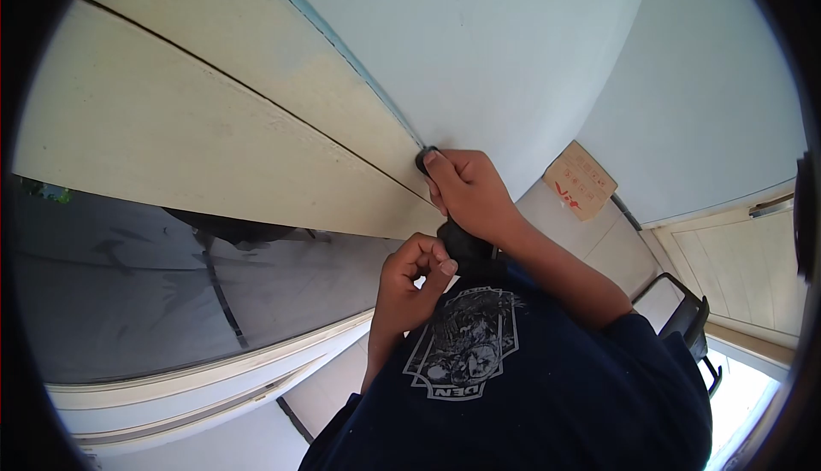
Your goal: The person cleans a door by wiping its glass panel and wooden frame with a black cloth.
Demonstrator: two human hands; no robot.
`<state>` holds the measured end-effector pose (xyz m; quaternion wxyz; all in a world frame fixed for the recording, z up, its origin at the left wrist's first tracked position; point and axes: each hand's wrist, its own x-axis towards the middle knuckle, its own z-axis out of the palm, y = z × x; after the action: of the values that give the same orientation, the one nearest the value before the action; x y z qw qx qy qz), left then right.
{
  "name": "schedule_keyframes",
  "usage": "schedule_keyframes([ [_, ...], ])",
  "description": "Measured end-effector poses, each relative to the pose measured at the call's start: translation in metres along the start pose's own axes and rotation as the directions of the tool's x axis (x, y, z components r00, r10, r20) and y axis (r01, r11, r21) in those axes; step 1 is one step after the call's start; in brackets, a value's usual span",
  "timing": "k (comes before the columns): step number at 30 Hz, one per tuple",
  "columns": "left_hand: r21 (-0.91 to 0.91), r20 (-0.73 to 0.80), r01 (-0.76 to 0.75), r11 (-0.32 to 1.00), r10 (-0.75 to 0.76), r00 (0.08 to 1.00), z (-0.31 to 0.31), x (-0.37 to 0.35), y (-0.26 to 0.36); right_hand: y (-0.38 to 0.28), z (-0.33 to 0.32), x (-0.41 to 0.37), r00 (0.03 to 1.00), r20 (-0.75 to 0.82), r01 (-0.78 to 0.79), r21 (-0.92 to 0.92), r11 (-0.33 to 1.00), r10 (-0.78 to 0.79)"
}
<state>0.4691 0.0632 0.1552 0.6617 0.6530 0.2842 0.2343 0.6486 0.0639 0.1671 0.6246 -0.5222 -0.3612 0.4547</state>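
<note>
My right hand (469, 193) is closed around a tool with a rounded black handle (425, 159). A thin grey shaft runs from that handle along the seam where a cream panel (342, 99) meets a pale blue wall (505, 61). My thumb presses on top of the handle, close against the surface. Lower and to the left, my left hand (416, 281) is curled in front of my chest, thumb and forefinger pinched together; whatever they hold, if anything, is hidden. Something black (466, 249) shows between my two hands.
A cardboard piece with red writing (581, 180) lies on the tiled floor to the right. Farther right are a black-framed chair (687, 321) and a cream door (735, 257). A window with dark grey panes (128, 287) fills the left side, below the cream panel.
</note>
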Motion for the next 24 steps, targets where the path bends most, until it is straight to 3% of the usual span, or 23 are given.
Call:
schedule_keyframes([
  [6,0.011,0.008,-0.021,1.0,0.021,1.0,-0.001,0.002,0.004,0.011,0.0,0.002,0.992,-0.05,-0.118,-0.028,0.993,0.117],
  [8,0.007,0.014,-0.014,1.0,0.013,1.0,0.0,0.001,0.003,-0.001,0.001,0.003,1.0,-0.017,-0.025,-0.048,0.999,0.024],
  [12,-0.001,0.002,-0.041,0.999,0.041,0.999,0.0,0.001,0.001,0.019,-0.006,0.003,0.998,0.003,-0.062,-0.016,0.998,0.062],
  [15,0.02,-0.026,-0.068,0.997,0.069,0.997,-0.001,-0.001,-0.002,0.03,-0.015,-0.01,0.999,-0.042,-0.02,-0.141,0.99,0.014],
  [17,0.041,-0.049,-0.088,0.995,0.09,0.995,-0.001,0.0,-0.003,0.019,-0.025,-0.03,0.97,0.041,0.239,-0.316,0.918,-0.239],
  [18,0.004,-0.07,-0.088,0.996,0.088,0.994,-0.002,-0.001,-0.002,0.012,-0.031,-0.035,0.971,0.05,0.236,-0.321,0.917,-0.232],
  [20,-0.049,-0.093,-0.086,0.995,0.081,0.992,-0.002,-0.003,0.0,0.002,-0.038,-0.047,0.729,0.267,0.681,-0.377,0.628,-0.63],
  [21,-0.056,-0.098,-0.08,0.995,0.074,0.992,0.001,-0.003,0.006,-0.003,-0.039,-0.05,0.734,0.271,0.676,-0.376,0.633,-0.622],
  [23,0.002,-0.156,-0.203,0.979,0.2,0.967,0.002,-0.003,0.018,-0.014,-0.035,-0.049,0.554,0.37,0.832,-0.275,0.481,-0.746],
  [24,-0.005,-0.173,-0.279,0.96,0.274,0.946,0.001,-0.003,0.019,-0.019,-0.036,-0.051,0.556,0.378,0.831,-0.271,0.486,-0.74],
])
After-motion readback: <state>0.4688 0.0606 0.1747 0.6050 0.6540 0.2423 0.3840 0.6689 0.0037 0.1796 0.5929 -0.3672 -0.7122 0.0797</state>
